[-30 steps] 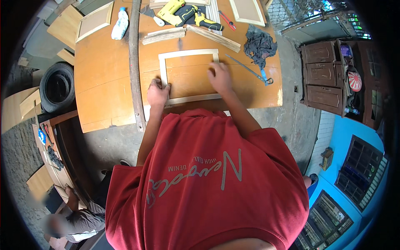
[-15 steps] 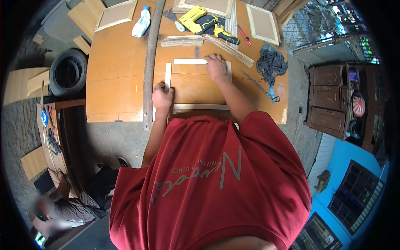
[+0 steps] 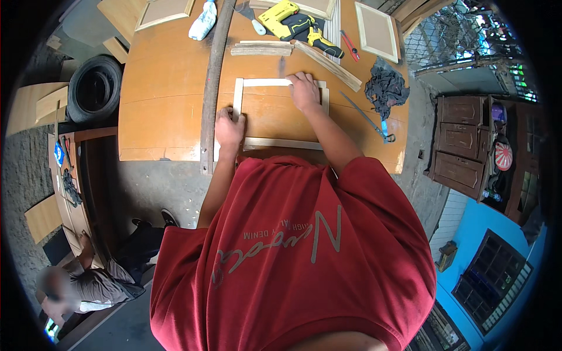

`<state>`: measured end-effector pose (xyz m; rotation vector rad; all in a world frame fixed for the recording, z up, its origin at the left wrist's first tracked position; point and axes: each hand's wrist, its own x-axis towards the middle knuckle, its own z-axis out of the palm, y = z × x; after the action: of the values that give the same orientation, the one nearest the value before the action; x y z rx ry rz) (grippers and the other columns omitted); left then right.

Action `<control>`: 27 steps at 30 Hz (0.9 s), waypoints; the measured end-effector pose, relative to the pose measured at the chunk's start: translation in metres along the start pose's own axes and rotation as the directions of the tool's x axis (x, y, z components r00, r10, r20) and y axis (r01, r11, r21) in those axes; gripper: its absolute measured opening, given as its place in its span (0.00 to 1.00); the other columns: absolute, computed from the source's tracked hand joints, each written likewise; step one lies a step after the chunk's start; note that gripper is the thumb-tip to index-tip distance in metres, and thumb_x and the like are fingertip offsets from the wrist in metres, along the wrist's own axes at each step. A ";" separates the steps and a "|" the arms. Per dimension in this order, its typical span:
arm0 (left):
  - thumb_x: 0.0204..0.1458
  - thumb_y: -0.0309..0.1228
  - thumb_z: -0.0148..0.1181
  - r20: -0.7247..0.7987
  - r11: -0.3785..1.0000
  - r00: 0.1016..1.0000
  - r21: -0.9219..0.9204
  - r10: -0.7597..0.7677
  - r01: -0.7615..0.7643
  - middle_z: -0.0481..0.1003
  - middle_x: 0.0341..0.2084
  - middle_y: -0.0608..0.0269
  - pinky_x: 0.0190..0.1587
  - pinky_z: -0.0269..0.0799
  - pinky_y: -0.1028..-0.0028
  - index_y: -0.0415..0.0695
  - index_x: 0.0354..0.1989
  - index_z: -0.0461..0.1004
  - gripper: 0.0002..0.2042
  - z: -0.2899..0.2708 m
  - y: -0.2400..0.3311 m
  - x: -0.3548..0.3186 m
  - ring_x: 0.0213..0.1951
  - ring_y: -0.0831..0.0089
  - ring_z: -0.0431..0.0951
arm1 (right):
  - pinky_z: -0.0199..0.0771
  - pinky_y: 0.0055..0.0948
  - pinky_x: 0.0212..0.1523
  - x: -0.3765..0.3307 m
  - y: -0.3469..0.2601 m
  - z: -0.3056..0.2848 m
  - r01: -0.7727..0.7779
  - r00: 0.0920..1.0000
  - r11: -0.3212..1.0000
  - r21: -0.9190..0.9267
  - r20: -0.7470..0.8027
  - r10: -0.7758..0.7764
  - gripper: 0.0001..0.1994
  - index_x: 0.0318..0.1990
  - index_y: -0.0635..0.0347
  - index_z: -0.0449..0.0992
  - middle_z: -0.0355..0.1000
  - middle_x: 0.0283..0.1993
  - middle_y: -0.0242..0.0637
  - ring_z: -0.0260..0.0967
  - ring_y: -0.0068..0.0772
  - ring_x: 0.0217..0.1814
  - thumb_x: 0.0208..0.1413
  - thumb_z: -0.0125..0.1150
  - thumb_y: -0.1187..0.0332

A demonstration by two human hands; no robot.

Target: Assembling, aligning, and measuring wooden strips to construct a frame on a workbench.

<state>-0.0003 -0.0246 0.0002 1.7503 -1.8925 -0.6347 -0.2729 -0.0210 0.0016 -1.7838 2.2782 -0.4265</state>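
Four sides of a rectangle are laid out on the table with pale wood strips. My left hand (image 3: 230, 127) is closed around the lower part of the left strip (image 3: 238, 93). At the far side, my right hand (image 3: 304, 92) grips the right part of the far strip (image 3: 264, 82), its fingers bent over the wood. The far strip's left end touches the left strip near its top. Beside my right wrist stands the right strip (image 3: 325, 100), partly covered by the hand. The near strip (image 3: 282, 144) lies close to my shirt.
A dark bar (image 3: 211, 88) crosses the wooden table (image 3: 164, 111) on the left. Beyond the strips lie wood offcuts (image 3: 261, 50), a yellow-black power tool (image 3: 293, 24) and a red tool (image 3: 350, 45). At right are a black cloth (image 3: 386, 90) and a saw blade (image 3: 363, 111). A person sits lower left.
The far strip and left strip have come together at the far left corner, where a gap showed before. My left hand has shifted slightly farther away; the whole view has moved a little.
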 end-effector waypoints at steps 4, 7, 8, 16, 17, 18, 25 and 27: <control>0.48 0.36 0.73 0.043 0.999 0.998 -0.009 -0.044 0.045 0.80 0.43 0.46 0.47 0.79 0.56 0.37 0.45 0.79 0.19 0.001 0.003 0.001 0.42 0.50 0.83 | 0.65 0.46 0.63 -0.002 0.003 0.000 0.001 1.000 1.000 0.003 -0.019 -0.001 0.16 0.55 0.46 0.81 0.72 0.57 0.33 0.65 0.42 0.63 0.60 0.63 0.66; 0.48 0.37 0.73 0.015 0.999 0.999 -0.007 -0.031 0.031 0.81 0.42 0.47 0.46 0.79 0.57 0.37 0.45 0.79 0.20 0.002 -0.001 0.001 0.41 0.51 0.83 | 0.64 0.48 0.63 -0.011 0.003 -0.001 -0.008 0.984 1.000 0.015 -0.179 0.010 0.22 0.59 0.50 0.77 0.69 0.59 0.38 0.64 0.45 0.64 0.56 0.67 0.63; 0.47 0.37 0.73 0.013 0.999 0.999 0.000 -0.038 0.038 0.81 0.41 0.47 0.46 0.79 0.57 0.37 0.45 0.79 0.20 0.002 -0.002 0.001 0.40 0.51 0.83 | 0.64 0.48 0.63 -0.018 0.004 -0.003 -0.009 0.984 1.000 0.011 -0.179 0.011 0.22 0.59 0.50 0.77 0.69 0.59 0.38 0.64 0.45 0.64 0.56 0.67 0.63; 0.49 0.42 0.75 0.018 0.997 0.997 0.039 -0.069 0.069 0.81 0.44 0.47 0.49 0.79 0.57 0.38 0.51 0.77 0.25 0.000 0.011 0.004 0.44 0.51 0.83 | 0.66 0.52 0.63 -0.079 0.049 -0.003 -0.528 0.780 0.835 0.155 -0.300 0.549 0.28 0.61 0.55 0.71 0.69 0.58 0.49 0.66 0.55 0.64 0.52 0.69 0.63; 0.49 0.42 0.75 0.023 0.997 0.998 0.039 -0.064 0.063 0.81 0.44 0.47 0.49 0.79 0.57 0.38 0.51 0.77 0.25 -0.001 0.013 0.007 0.44 0.51 0.83 | 0.66 0.52 0.63 -0.081 0.059 -0.001 -0.533 0.775 0.831 0.157 -0.302 0.555 0.28 0.61 0.55 0.71 0.69 0.58 0.49 0.66 0.55 0.64 0.52 0.69 0.63; 0.49 0.43 0.75 0.038 0.996 0.997 0.047 -0.074 0.072 0.80 0.45 0.47 0.50 0.78 0.57 0.39 0.52 0.77 0.26 -0.001 0.014 0.011 0.46 0.51 0.83 | 0.68 0.52 0.62 -0.082 0.066 -0.002 -0.524 0.789 0.837 0.159 -0.279 0.547 0.28 0.61 0.55 0.70 0.70 0.58 0.50 0.68 0.56 0.62 0.53 0.69 0.63; 0.49 0.40 0.72 0.192 0.997 0.980 0.050 0.052 -0.063 0.72 0.55 0.48 0.58 0.75 0.54 0.47 0.63 0.68 0.32 0.003 0.023 0.065 0.58 0.48 0.75 | 0.72 0.49 0.62 -0.056 0.082 -0.010 -0.528 0.813 0.820 0.222 -0.145 0.563 0.28 0.65 0.51 0.70 0.68 0.60 0.51 0.70 0.58 0.61 0.56 0.67 0.62; 0.49 0.39 0.72 0.246 0.981 0.956 0.071 0.159 -0.181 0.72 0.56 0.47 0.59 0.74 0.54 0.51 0.65 0.68 0.33 0.006 0.026 0.082 0.58 0.47 0.74 | 0.72 0.49 0.63 -0.047 0.081 -0.017 -0.532 0.818 0.816 0.228 -0.113 0.565 0.28 0.66 0.48 0.70 0.68 0.61 0.50 0.70 0.57 0.62 0.56 0.66 0.62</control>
<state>-0.0293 -0.1043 0.0152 1.6015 -2.2420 -0.7298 -0.3412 0.0440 -0.0120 -0.9531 2.6269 -0.6732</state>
